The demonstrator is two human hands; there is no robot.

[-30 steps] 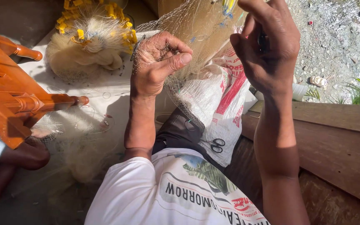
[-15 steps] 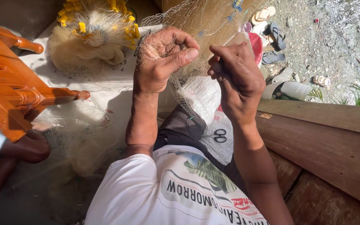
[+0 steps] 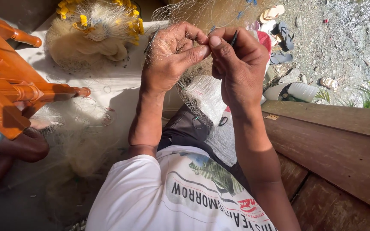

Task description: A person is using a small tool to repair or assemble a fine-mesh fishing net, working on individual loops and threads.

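Both hands are pinched tight on the fine fishing net [image 3: 202, 92]: left hand [image 3: 172, 53] bunching mesh, right hand [image 3: 236, 60] gripping a thin dark needle [image 3: 234, 38]. A second ago they were apart; now thumbs meet, knotting close. The net drapes over the lap; a yellow-floated net bundle [image 3: 95, 30] lies beyond.

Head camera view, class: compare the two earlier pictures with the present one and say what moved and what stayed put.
The right hand, raised and apart a second ago, came down and across to meet the left hand; both now pinch the fishing net, the right also gripping a thin dark tool. The left hand kept its hold on the net. The orange chair and the heap of net with yellow floats stayed put.
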